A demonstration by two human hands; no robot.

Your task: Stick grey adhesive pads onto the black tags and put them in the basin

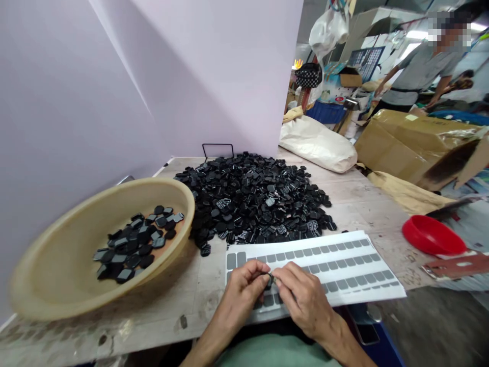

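Small dark piece [270, 279] pinched at the near edge of the table, between the fingertips of left hand [241, 285] and right hand [301, 294]; both sets of fingers closed together on it, meeting just above the white sheet [344, 265]. Mostly hidden by the fingers, so shape hard to tell.

Under the hands, the white sheet lying flat, printed or stuck with rows of grey rectangles [328, 261], some near-left slots bare. Just beyond it, toward the far side, a broad heap of black pieces [255, 201], touching the sheet's far edge. To the left, a tan bowl [46, 265] tilted toward the heap, with a smaller lot of black and grey pieces [135, 243] inside. To the right, well apart, a red dish [431, 235] and a reddish strip [456, 266].

Worn, pale, stained table [359, 204]. Plain lilac wall panels [114, 92] closing off left and far sides. Far right: white sack [317, 145], cardboard box [412, 142], cluttered workshop, another person [420, 71] standing bent over work.
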